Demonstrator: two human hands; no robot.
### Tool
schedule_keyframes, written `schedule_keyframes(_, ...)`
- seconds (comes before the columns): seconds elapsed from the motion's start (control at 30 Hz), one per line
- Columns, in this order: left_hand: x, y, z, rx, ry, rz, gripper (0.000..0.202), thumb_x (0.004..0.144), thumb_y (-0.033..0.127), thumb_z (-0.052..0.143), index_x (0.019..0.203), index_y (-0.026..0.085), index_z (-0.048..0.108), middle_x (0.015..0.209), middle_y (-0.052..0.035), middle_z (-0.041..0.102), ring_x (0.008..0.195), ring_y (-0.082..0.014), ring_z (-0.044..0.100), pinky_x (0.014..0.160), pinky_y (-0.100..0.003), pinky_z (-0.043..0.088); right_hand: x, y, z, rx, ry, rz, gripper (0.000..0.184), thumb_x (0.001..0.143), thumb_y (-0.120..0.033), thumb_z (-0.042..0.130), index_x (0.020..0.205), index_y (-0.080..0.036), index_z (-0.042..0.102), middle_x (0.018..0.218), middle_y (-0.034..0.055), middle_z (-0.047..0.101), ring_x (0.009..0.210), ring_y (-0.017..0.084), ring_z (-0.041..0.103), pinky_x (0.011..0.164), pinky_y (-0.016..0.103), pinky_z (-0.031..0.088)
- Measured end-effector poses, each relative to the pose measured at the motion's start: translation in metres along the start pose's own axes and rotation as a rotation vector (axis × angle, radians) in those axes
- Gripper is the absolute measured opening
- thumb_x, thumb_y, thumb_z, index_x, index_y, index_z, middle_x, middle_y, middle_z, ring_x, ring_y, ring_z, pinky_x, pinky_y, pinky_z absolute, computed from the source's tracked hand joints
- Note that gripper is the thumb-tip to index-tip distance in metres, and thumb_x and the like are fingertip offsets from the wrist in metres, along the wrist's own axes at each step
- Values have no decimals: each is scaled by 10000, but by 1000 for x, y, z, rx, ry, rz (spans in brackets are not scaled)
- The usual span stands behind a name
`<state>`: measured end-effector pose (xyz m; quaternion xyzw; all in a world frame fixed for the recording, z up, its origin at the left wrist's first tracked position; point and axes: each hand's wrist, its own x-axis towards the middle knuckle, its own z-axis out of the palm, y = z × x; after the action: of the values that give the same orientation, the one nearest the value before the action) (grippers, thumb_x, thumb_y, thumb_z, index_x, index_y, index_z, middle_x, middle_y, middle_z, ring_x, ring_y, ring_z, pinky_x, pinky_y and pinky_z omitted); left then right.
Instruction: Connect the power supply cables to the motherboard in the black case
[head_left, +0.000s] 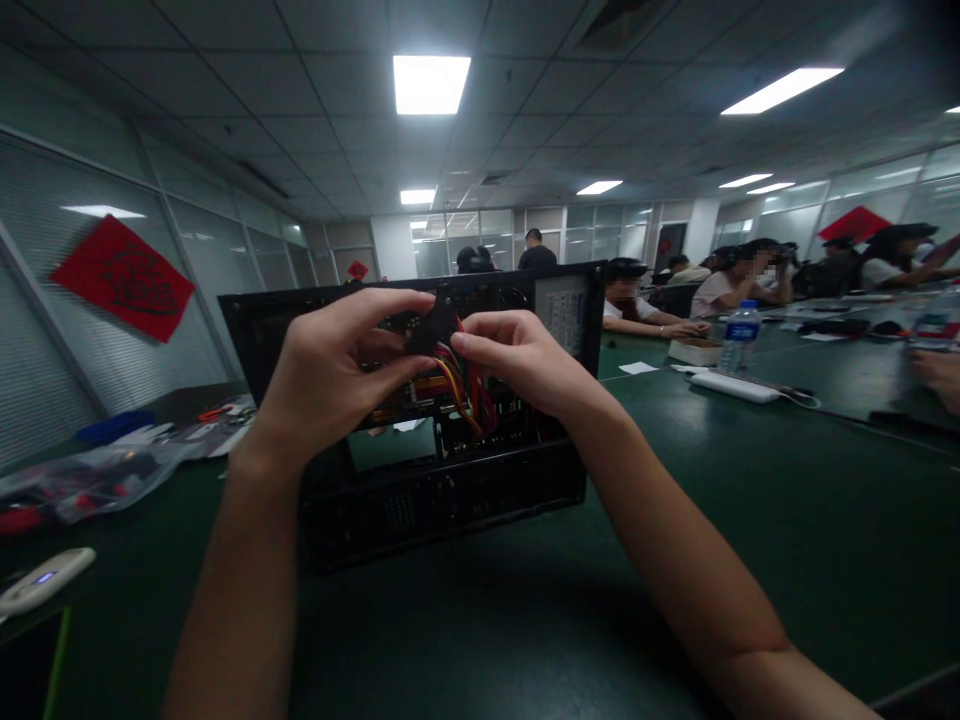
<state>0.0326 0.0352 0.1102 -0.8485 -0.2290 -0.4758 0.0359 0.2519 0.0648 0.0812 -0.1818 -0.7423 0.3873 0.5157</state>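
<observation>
An open black computer case (pixel 487 490) stands upright on the green table, its inside facing me. In front of it, my left hand (pixel 322 375) pinches a small dark piece (pixel 432 328), which looks like a plug or cable end, between thumb and fingers. Close by on the right, my right hand (pixel 529 358) is closed at the same piece, thumb and finger by the wires. Yellow, red and dark wires (pixel 459 395) run down from there into the case. The dark piece's exact shape is hard to make out, and fingers hide part of it.
Left on the table (pixel 705 510) lie a clear plastic bag (pixel 112 480) with red and black items, a white device (pixel 49 580) and a dark, green-edged object (pixel 34 660). Right are a water bottle (pixel 741 335) and a white power strip (pixel 735 387). Other people sit beyond.
</observation>
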Motion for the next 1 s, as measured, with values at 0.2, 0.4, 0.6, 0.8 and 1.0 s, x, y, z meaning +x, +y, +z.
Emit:
schedule_keyframes(0.2, -1, -9, 0, 24, -11, 27, 572, 828, 391, 821, 1348, 219, 655, 1313, -95, 710, 931, -186, 764, 891, -297, 662, 1, 6, -3, 62, -43, 29, 405, 828, -541, 784, 890, -154, 679, 758, -7, 654, 611, 81, 559, 543, 196, 428)
schedule_keyframes(0.4, 1, -11, -1, 80, -140, 54, 614, 854, 440, 784, 1415, 262, 609, 1381, -90, 682, 1134, -247, 723, 964, -362, 640, -1, 2, -8, 33, -100, 81, 370, 827, -497, 798, 873, -147, 690, 757, -7, 649, 617, 79, 544, 545, 195, 409)
schedule_keyframes(0.6, 1, -15, 0, 149, -188, 131, 639, 869, 440, 779, 1440, 229, 589, 1293, -112, 722, 974, -210, 733, 861, -326, 632, -5, -3, -16, -103, -201, 84, 393, 881, -525, 733, 837, -142, 656, 687, -24, 583, 576, 79, 490, 515, 200, 366)
schedule_keyframes(0.8, 2, -26, 3, 204, -153, 138, 620, 881, 485, 752, 1424, 230, 596, 1190, -93, 744, 839, -175, 708, 771, -291, 612, 5, 12, -26, -596, -52, -278, 258, 1042, -309, 487, 1113, -144, 670, 978, 58, 697, 866, 146, 639, 788, 284, 538)
schedule_keyframes(1.0, 6, -38, 4, 132, -146, 81, 605, 869, 519, 751, 1376, 218, 617, 1207, -98, 741, 891, -192, 719, 827, -309, 622, 10, 40, -23, -1130, 65, -724, 367, 1029, -205, 520, 1387, -237, 592, 1457, 130, 572, 1324, 236, 555, 1098, 451, 515)
